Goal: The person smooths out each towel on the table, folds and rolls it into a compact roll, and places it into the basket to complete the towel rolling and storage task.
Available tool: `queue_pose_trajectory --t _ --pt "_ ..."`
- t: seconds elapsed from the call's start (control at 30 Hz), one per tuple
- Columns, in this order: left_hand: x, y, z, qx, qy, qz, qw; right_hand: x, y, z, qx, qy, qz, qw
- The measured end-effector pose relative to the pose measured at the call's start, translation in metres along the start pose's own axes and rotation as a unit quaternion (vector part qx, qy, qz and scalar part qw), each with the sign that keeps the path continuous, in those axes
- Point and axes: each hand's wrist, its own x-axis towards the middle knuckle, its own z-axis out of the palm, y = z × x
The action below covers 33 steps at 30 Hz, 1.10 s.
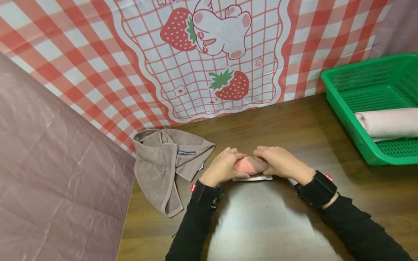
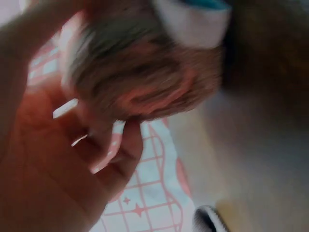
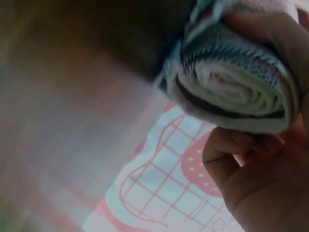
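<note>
Both hands hold a small rolled towel (image 1: 249, 165), pink and greyish brown, just above the wooden table in the head view. My left hand (image 1: 224, 166) grips its left end and my right hand (image 1: 281, 164) its right end, thumbs on the near side. A white edge shows beneath the roll. The left wrist view shows the towel's coiled end (image 2: 145, 77), brownish with pink, and a white tag. In the right wrist view, the other spiral end (image 3: 231, 92) has pale layers and a dark patterned band, with fingers curled around it.
A crumpled grey-brown towel (image 1: 160, 163) lies left of the hands. At the right stands a green plastic basket (image 1: 351, 127) with a pale pink rolled towel (image 1: 392, 121) inside. A red-and-white strawberry-print cloth (image 1: 209, 72) hangs behind the table; a mauve sheet (image 1: 62, 163) is at left.
</note>
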Motion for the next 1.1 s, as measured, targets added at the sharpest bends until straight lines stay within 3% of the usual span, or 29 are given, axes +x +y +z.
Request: queue_pose_trajectory --t 0.2,0.37,0.5,0.67,0.73,0.87,0.97,1.1 --pt "-0.003 -0.002 -0.007 -0.106 -0.037 -0.013 0.9936 -0.003 -0.008 0.004 -0.029 0.0 -0.013 0.999" --pt "0.0 0.002 -0.006 -0.134 -0.057 -0.061 0.9875 -0.007 -0.008 0.001 -0.014 -0.029 -0.013 0.999" --pt "-0.001 0.008 -0.003 -0.114 -0.058 -0.078 0.9888 -0.009 -0.005 -0.001 0.049 -0.053 -0.009 0.997" --pt "-0.004 0.012 -0.001 -0.027 -0.01 -0.048 0.9985 -0.006 -0.005 -0.002 0.081 -0.072 0.01 0.994" --pt "-0.005 0.013 -0.002 -0.014 0.001 -0.044 0.9989 -0.002 -0.008 -0.002 0.068 -0.082 0.024 0.994" --pt "-0.005 0.015 -0.001 -0.055 -0.01 -0.061 0.9966 0.003 -0.016 0.001 -0.002 -0.094 0.033 0.995" --pt "-0.003 0.016 0.0 -0.068 -0.02 -0.074 0.9947 0.003 -0.022 0.004 -0.076 -0.077 0.017 0.994" --pt "0.0 0.017 -0.001 -0.042 -0.034 -0.065 0.9964 0.001 -0.028 0.008 -0.144 -0.04 0.003 0.989"
